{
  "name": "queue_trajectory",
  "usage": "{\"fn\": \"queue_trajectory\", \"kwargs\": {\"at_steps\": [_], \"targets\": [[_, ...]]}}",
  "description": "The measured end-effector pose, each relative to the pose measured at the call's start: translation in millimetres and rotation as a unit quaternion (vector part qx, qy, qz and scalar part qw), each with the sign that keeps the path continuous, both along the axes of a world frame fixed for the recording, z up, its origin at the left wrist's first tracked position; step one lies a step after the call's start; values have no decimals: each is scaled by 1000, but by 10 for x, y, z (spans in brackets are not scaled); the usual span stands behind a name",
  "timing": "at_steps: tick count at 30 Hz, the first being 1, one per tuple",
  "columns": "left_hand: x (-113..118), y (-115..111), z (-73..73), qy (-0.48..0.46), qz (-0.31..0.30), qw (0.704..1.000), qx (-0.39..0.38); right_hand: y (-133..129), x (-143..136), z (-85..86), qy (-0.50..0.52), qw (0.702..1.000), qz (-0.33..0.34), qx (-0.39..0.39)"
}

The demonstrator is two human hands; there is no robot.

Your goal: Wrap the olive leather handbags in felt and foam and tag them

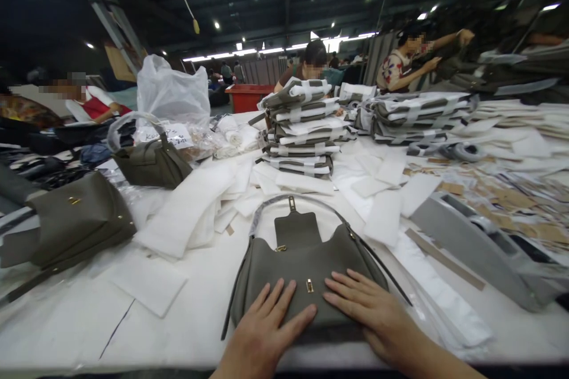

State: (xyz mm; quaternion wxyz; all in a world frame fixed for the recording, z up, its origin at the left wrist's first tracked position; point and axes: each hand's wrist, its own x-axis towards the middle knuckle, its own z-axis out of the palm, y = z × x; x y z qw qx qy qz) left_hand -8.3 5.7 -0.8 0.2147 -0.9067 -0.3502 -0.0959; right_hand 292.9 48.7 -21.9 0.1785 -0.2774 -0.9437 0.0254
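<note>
An olive-grey handbag (262, 257) lies on the white table in front of me, its wrapped handle arching away at the top. Its flap (297, 230) is folded back, with a gold clasp plate at the tip. On the front panel, a small gold turn lock (310, 286) sits between my hands. My left hand (272, 323) rests flat on the lower left of the bag, fingers spread. Flat on the lower right lies my right hand (371, 308), fingers stretched out. Neither hand grips anything. What is inside the bag is hidden.
Two more olive bags stand at left, one near (84, 222) and one farther back (151, 160). White foam sheets (186, 213) lie beyond my bag. Stacked wrapped pieces (302, 130) rise behind them. A grey tape dispenser (480, 249) is at right. Co-workers sit across the table.
</note>
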Motion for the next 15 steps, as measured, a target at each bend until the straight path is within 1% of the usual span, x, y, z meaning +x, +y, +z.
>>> {"fn": "queue_trajectory", "kwargs": {"at_steps": [3, 7, 9, 11, 13, 15], "targets": [[74, -24, -11, -9, -9, 1000, 6, -51, -7, 85, -21, 997, 14, -71], [280, -12, -48, -22, 39, 999, 8, -56, -92, 151, -32, 995, -10, -96], [345, -12, -96, -38, 51, 998, 13, -8, -136, 236, -34, 992, -12, -117], [361, -23, -165, -49, 58, 997, 6, 86, -196, 401, -35, 987, -7, -160], [341, -45, -231, -64, 64, 996, -10, 230, -307, 631, -22, 979, -7, -200], [307, -73, -268, -87, 71, 993, -27, 421, -504, 868, 19, 979, 1, -205]]}}
